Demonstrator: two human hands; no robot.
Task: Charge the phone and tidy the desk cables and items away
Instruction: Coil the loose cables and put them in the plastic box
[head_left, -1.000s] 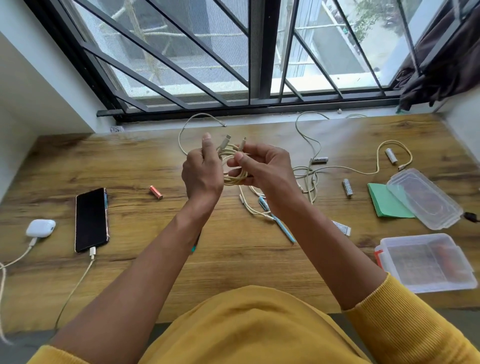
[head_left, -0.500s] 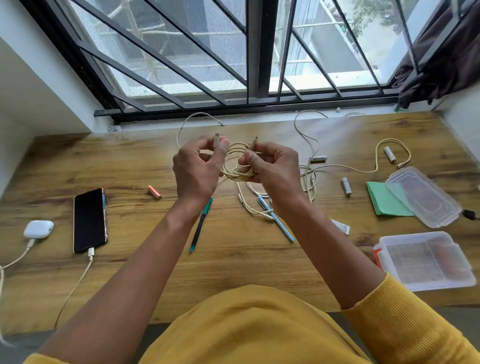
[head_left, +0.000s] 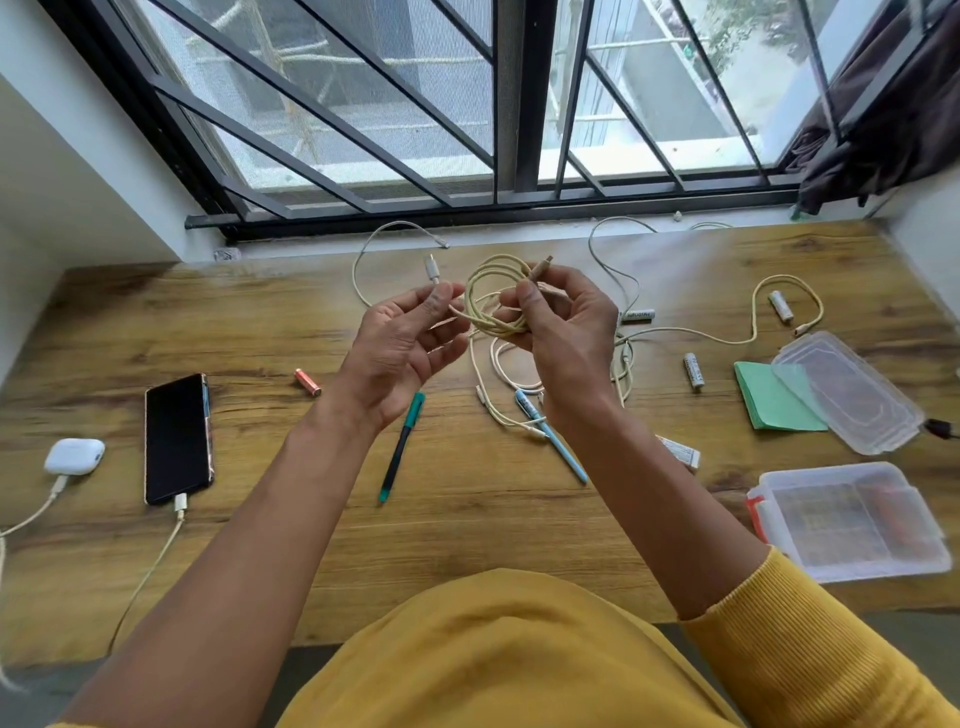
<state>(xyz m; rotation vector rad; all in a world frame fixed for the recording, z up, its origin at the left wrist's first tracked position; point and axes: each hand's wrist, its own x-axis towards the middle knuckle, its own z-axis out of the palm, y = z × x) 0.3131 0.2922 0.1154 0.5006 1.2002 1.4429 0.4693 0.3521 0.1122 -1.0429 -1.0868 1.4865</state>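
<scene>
Above the middle of the wooden desk (head_left: 260, 322), my two hands hold a cream coiled cable (head_left: 491, 291). My right hand (head_left: 569, 332) grips the coil, and one plug sticks up past its fingertips. My left hand (head_left: 405, 348) is turned palm up and pinches the cable's other end just below its white plug (head_left: 431, 270). At the left lies a black phone (head_left: 176, 436), screen dark, with a white charging cable (head_left: 179, 506) plugged into its near end. A white earbuds case (head_left: 72, 456) beside it also has a cable in it.
A green pen (head_left: 402, 447), a blue pen (head_left: 553, 439), an orange battery (head_left: 307, 382) and grey batteries (head_left: 693, 371) lie loose. More cream cables (head_left: 753, 332) trail at the right and back. A green notepad (head_left: 774, 402), a clear lid (head_left: 847, 389) and a clear box (head_left: 852, 519) sit at the right.
My hands have drawn apart. The left hand turned palm up, holding only the white plug end. The coil now sits in my right hand, with its loops spread wider.
</scene>
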